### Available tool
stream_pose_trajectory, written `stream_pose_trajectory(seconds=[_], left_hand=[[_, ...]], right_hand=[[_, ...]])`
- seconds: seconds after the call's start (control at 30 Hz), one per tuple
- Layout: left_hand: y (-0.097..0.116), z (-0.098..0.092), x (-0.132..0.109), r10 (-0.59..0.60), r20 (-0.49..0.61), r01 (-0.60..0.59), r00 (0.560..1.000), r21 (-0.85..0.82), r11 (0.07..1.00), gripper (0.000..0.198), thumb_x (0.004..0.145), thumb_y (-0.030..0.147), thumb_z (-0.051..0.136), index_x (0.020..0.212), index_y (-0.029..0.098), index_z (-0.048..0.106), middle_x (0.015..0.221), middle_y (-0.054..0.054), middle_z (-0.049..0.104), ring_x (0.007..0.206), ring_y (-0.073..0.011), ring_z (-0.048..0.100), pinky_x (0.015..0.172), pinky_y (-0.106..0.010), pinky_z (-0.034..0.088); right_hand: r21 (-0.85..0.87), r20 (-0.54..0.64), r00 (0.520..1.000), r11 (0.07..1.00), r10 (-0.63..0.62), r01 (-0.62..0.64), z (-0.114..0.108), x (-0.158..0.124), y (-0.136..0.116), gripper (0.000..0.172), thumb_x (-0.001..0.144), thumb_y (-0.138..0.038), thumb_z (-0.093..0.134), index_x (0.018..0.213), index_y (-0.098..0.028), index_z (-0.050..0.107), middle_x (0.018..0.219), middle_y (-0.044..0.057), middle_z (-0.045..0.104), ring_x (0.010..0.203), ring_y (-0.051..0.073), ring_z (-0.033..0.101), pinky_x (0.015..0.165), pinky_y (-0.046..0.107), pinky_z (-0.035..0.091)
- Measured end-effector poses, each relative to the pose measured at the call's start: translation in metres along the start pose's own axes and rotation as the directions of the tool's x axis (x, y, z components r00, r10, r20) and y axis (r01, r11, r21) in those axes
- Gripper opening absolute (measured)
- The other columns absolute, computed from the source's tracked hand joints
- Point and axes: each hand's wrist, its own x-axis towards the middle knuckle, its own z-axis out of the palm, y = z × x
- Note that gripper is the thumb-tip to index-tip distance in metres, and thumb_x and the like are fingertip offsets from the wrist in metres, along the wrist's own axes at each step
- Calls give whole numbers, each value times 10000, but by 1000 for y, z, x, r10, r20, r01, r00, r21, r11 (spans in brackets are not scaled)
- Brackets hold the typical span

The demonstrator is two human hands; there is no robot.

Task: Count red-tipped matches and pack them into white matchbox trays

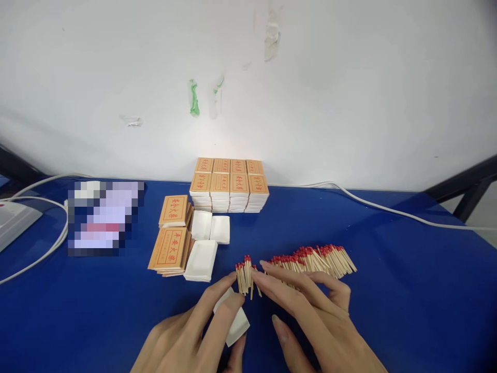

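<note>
My left hand [194, 331] holds a small white matchbox tray [235, 321] between thumb and fingers, low on the blue table [407, 300]. Its forefinger reaches to a small bunch of red-tipped matches [245, 277]. My right hand [310, 316] lies with its fingers stretched out, the fingertips on the other side of that bunch and over the near edge of a long row of loose matches [318, 259].
A block of stacked matchboxes [229, 186] stands by the white wall. Two piles of orange sleeves [171, 233] and several white trays [205, 243] lie to the left. White cables [388, 210] run along the back; a grey device [15, 220] sits at the far left.
</note>
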Motion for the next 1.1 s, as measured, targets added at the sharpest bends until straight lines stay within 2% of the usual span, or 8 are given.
stream_pose_trajectory(seconds=[0.17, 0.37, 0.57, 0.67, 0.8, 0.9, 1.03, 1.1], left_hand=[[0, 0, 0, 10, -3, -10, 1000, -8, 1000, 491, 973, 142, 575, 1456, 194, 644, 1534, -99, 738, 817, -162, 864, 642, -255, 706], [1, -1, 0, 2, 6, -2, 1000, -5, 1000, 474, 980, 149, 578, 1446, 199, 647, 1535, -98, 736, 839, -166, 867, 651, -258, 707], [1, 0, 0, 2, 6, -2, 1000, -12, 1000, 459, 975, 144, 571, 1422, 197, 659, 1520, -109, 738, 774, -143, 847, 632, -241, 694], [1, -1, 0, 30, -34, -27, 999, 64, 998, 458, 999, 166, 569, 1446, 190, 667, 1501, -137, 744, 817, -166, 857, 616, -253, 689], [2, -6, 3, 162, -29, -153, 986, 207, 966, 439, 1071, 235, 553, 1489, 159, 664, 1512, -170, 734, 1123, -255, 845, 836, -341, 727], [4, -9, 8, 262, -14, -251, 965, 247, 936, 392, 1116, 248, 534, 1460, 150, 697, 1537, -128, 727, 1266, -261, 778, 1014, -371, 674], [2, -12, 16, 316, -26, -302, 948, 236, 924, 410, 1142, 306, 516, 1460, 139, 714, 1564, -115, 711, 1416, -263, 681, 1229, -375, 537], [2, -13, 18, 304, 6, -297, 953, 241, 924, 466, 1159, 364, 483, 1514, 137, 681, 1609, -139, 676, 1445, -278, 670, 1227, -385, 547]], right_hand=[[63, -55, 995, 995, 85, -82, -2, 0, 1, 532, 1059, -116, 570, 1581, -214, 599, 1420, 70, 809, 1373, 199, 726, 1124, 360, 463], [13, -3, 999, 999, 33, -33, -1, 3, -1, 562, 1102, -133, 523, 1663, -136, 486, 1510, 108, 757, 1487, 166, 638, 1180, 354, 395], [-16, -4, 1000, 1000, 4, -4, -3, 1, 0, 507, 1085, -109, 527, 1592, -108, 533, 1512, 118, 755, 1515, 148, 606, 1206, 354, 345], [21, -20, 1000, 1000, 8, -8, -2, 1, 1, 483, 1102, -117, 534, 1584, -124, 557, 1486, 99, 774, 1500, 133, 617, 1211, 334, 346], [53, -25, 999, 998, 46, -44, -2, 2, 1, 479, 1117, -146, 529, 1595, -154, 565, 1448, 62, 798, 1489, 142, 630, 1227, 337, 330], [59, -41, 997, 997, 60, -57, -1, 2, 1, 501, 1101, -131, 541, 1600, -174, 568, 1468, 57, 788, 1466, 157, 654, 1205, 343, 352], [39, -73, 996, 998, 47, -44, 0, 2, 3, 490, 1080, -122, 556, 1566, -174, 599, 1469, 73, 785, 1414, 172, 696, 1178, 345, 383], [17, -55, 998, 999, 33, -32, 0, 3, 3, 502, 1078, -114, 542, 1576, -165, 582, 1479, 80, 780, 1411, 176, 698, 1168, 354, 391]])
